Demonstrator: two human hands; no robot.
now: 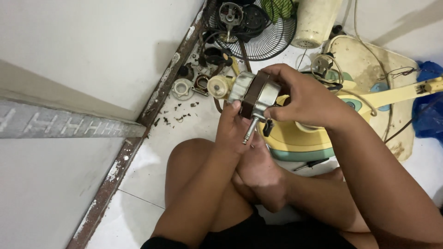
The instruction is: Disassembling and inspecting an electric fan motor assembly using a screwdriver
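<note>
A fan motor (251,94) with a silver housing, a dark middle band and a steel shaft pointing down toward me is held over my lap. A cream gear piece (218,86) sits at its far end. My left hand (233,129) grips the motor from below, thumb against its near face. My right hand (302,99) wraps over the top and right side of the housing. My crossed legs lie under both hands.
A yellow and green fan base (300,138) lies just behind the motor, its cream stand (401,94) running right. A black wire fan guard (267,32), a cream housing (316,20), small loose parts (191,85), a screwdriver (311,163) and a blue bag (427,115) lie on the white tiled floor. A white wall stands at left.
</note>
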